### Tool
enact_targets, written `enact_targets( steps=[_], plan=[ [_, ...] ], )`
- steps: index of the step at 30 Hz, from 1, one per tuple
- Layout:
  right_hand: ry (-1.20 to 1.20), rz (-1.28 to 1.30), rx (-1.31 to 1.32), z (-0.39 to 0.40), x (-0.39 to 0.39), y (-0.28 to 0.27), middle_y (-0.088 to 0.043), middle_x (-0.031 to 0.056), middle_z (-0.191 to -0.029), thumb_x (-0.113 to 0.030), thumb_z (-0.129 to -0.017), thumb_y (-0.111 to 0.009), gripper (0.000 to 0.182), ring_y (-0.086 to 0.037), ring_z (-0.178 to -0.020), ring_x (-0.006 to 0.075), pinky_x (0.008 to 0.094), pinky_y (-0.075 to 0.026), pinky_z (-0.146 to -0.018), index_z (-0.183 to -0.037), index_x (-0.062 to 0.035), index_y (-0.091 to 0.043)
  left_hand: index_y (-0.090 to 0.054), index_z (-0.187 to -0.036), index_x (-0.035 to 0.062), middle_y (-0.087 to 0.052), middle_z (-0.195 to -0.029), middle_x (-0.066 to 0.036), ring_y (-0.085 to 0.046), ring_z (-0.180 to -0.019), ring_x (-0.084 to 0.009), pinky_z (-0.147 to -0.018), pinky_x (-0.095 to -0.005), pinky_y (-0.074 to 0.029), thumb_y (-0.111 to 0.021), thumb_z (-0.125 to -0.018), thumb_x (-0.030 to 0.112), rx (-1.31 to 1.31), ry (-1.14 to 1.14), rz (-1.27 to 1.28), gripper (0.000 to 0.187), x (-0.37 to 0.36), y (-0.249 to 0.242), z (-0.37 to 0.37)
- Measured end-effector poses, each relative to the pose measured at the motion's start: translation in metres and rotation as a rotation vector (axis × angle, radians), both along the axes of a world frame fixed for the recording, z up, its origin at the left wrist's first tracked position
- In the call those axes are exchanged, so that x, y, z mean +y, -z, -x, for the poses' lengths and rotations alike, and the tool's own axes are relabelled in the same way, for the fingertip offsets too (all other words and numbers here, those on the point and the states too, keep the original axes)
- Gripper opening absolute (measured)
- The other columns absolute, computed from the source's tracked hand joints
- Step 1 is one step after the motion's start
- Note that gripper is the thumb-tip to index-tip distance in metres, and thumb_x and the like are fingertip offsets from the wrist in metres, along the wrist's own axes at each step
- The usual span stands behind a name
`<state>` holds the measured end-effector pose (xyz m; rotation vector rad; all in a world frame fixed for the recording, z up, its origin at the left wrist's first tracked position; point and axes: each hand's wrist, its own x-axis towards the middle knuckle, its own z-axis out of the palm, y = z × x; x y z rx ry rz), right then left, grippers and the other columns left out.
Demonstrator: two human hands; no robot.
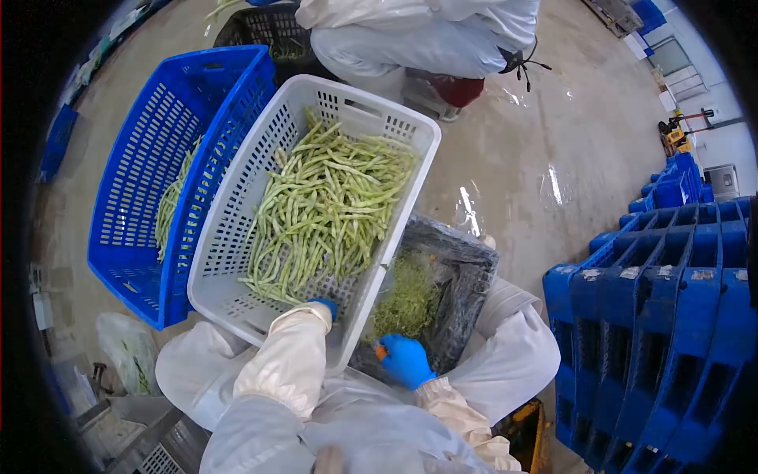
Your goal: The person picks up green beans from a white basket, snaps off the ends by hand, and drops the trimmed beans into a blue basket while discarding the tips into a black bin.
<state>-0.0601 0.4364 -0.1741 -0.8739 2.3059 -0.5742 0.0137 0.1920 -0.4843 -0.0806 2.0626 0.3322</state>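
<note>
Green beans (332,197), piled in the white basket (380,272), look light, bendy and easily snapped, so grip them mid-length. Your left hand (330,306) is in its near end, fingers too hidden to tell; your right hand (407,361) curls round an orange handle (380,351) beside trimmings (407,300) in the dark-lined crate (466,253). More beans (175,201) lie in the blue basket (142,158).

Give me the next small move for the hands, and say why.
Probably best: the left hand draws a few beans toward the right hand. The left is already in the white crate, by the near end of the pile, while the right holds an orange tool beside green scraps. The left's fingers are mostly hidden.
</note>
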Motion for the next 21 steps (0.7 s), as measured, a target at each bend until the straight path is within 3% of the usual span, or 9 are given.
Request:
enact_targets(
  steps=[5, 18, 20, 21],
  plan=[
    [-0.001, 0.063, 0.045, -0.001, 0.001, -0.003, -0.058, 0.0169, -0.073, -0.025, -0.081, -0.056, 0.019, -0.057, -0.067, 0.0357, 0.0454, -0.045, -0.058, -0.079, -0.0066, -0.058, -0.068, -0.094, 0.0102, -0.065, -0.099, -0.013, -0.062, -0.091, -0.0327, -0.076, -0.0426, -0.050, -0.064, -0.070, 0.029, 0.038, 0.024, -0.008, 0.031, -0.024, -0.027, -0.027],
    [0.008, 0.020, 0.015, 0.004, 0.005, -0.016, -0.061, 0.0178, -0.081, -0.022, -0.081, -0.054, 0.016, -0.058, -0.073, 0.0372, 0.0451, -0.046, -0.064, -0.082, -0.0069, -0.060, -0.068, -0.093, 0.0084, -0.065, -0.095, -0.015, -0.062, -0.088, -0.0334, -0.075, -0.0421, -0.050, -0.064, -0.072, 0.028, 0.145, 0.125, -0.026, 0.030, -0.021, -0.115, 0.024],
    [0.149, 0.238, 0.127, 0.008, 0.001, -0.017, -0.061, 0.0189, -0.085, -0.018, -0.081, -0.055, 0.016, -0.060, -0.076, 0.0353, 0.0417, -0.048, -0.066, -0.089, -0.0063, -0.062, -0.065, -0.098, 0.0059, -0.065, -0.088, -0.018, -0.063, -0.082, -0.0323, -0.073, -0.0399, -0.050, -0.060, -0.078, 0.022, 0.397, -0.242, -0.025, 0.027, -0.034, -0.156, 0.046],
    [0.147, 0.251, 0.112, 0.009, 0.001, -0.018, -0.061, 0.0189, -0.085, -0.018, -0.081, -0.055, 0.016, -0.060, -0.076, 0.0353, 0.0417, -0.048, -0.066, -0.089, -0.0063, -0.062, -0.062, -0.103, 0.0048, -0.064, -0.091, -0.018, -0.062, -0.085, -0.0335, -0.074, -0.0402, -0.048, -0.057, -0.081, 0.022, 0.582, -0.478, -0.205, 0.028, -0.037, -0.186, 0.051]
  ],
)
